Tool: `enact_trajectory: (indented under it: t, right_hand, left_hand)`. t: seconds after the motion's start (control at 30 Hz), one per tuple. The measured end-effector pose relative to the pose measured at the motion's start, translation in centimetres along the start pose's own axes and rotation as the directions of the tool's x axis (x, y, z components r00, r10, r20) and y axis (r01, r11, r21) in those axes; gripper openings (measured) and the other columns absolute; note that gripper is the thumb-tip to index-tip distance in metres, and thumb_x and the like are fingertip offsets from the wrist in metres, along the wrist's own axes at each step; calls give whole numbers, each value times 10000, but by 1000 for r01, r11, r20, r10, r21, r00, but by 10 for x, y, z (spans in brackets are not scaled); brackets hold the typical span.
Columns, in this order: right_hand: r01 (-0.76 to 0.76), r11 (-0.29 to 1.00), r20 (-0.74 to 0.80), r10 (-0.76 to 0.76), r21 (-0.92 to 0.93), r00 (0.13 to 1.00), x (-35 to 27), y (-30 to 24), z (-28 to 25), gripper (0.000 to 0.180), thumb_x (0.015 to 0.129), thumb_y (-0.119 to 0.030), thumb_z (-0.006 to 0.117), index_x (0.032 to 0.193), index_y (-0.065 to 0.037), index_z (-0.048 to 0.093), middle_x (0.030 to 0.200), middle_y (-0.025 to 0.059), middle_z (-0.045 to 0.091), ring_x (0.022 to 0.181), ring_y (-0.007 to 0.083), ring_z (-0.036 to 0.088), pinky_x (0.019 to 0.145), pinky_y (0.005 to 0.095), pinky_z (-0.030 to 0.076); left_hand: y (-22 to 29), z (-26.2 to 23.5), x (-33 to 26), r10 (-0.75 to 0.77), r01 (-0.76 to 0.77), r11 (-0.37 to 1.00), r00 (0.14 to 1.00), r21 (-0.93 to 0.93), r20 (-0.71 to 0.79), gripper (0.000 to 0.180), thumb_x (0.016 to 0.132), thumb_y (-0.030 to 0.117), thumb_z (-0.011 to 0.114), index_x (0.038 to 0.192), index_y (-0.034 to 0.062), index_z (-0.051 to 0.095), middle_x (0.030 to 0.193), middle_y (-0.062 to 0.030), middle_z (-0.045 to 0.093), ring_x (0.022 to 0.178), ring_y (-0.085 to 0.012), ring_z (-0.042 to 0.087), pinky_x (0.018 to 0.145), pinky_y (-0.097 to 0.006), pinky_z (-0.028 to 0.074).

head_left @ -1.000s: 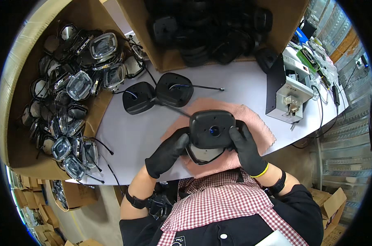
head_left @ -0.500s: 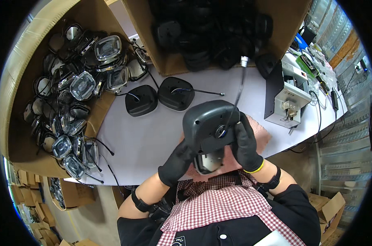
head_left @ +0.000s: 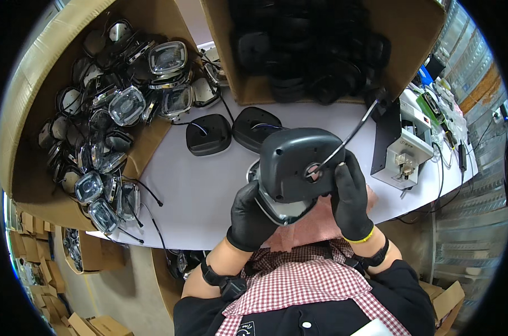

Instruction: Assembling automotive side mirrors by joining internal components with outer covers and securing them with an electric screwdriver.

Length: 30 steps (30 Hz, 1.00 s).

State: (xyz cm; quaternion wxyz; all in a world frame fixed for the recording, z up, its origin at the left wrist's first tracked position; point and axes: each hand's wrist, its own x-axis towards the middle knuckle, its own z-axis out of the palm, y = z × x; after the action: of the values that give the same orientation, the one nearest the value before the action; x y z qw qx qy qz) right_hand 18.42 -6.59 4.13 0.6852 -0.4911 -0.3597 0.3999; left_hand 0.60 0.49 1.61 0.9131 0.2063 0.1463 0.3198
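Observation:
Above the near part of the table I hold a rounded-square black plastic housing (head_left: 296, 159), its back facing up. My right hand (head_left: 350, 196), in a black glove, is closed on the housing's right edge. A cable (head_left: 352, 134) comes out through a round hole in its back and points up and right. Under the housing sits a chrome-rimmed lamp unit (head_left: 290, 213), mostly covered by it. My left hand (head_left: 248, 218), also gloved, is closed round the lamp unit's left side. Whether the two parts are fully joined I cannot tell.
Two black housings with cables (head_left: 209, 135) lie on the white table (head_left: 181, 185). At left is a carton (head_left: 27, 173) full of chrome-rimmed lamps. Another carton (head_left: 427, 28) of black parts stands behind. A small bench machine (head_left: 402, 154) is at right; a pink cloth (head_left: 293, 235) lies beneath my hands.
The lamp unit has come up and left under the housing, with my left hand now at its side. The cable leans farther right. The whole view has shifted slightly.

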Motion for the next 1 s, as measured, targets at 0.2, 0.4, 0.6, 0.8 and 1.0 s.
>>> enact_trajectory:
  t: [0.2,0.4,0.6,0.8,1.0]
  right_hand:
    - [-262,942,136,237,209,962,-23,20,0,418,1014,-332,492,1287,-17,466,1032,48,610,832,108,600,657,232,520]
    - [-348,914,342,265,210,902,-34,53,-8,425,1053,-248,389,1431,-56,362,1310,100,536,1138,210,589,946,338,517]
    - [-274,959,329,234,80,915,-32,51,-2,419,1058,-250,380,1418,-35,369,1304,93,541,1150,178,573,975,313,495]
    - [-166,982,228,183,-90,956,-24,43,-3,354,1002,-164,532,1320,-18,476,1188,81,607,1064,151,584,896,271,501]
    - [-293,955,252,271,54,929,-13,27,-8,574,900,-177,682,1375,1,415,1273,107,562,1166,191,543,987,317,462]
  left_hand:
    - [-7,2,-5,297,-295,955,950,-39,94,590,991,392,403,1461,42,335,1439,-132,444,1319,-276,447,1124,-447,342]
    - [-11,6,-4,360,-371,922,926,107,111,595,1002,410,365,1510,121,256,1507,-106,355,1390,-253,352,1147,-438,303]
    - [-11,9,-4,403,-412,907,910,94,99,631,990,366,379,1540,164,146,1544,-88,281,1401,-254,333,1146,-435,313]
    - [-5,12,0,393,-401,868,915,292,90,719,934,322,491,1523,89,150,1514,-117,299,1377,-247,352,1123,-406,331]
    - [11,15,0,426,-288,536,904,793,41,823,828,261,691,1463,30,222,1402,-153,382,1286,-230,414,1079,-374,370]
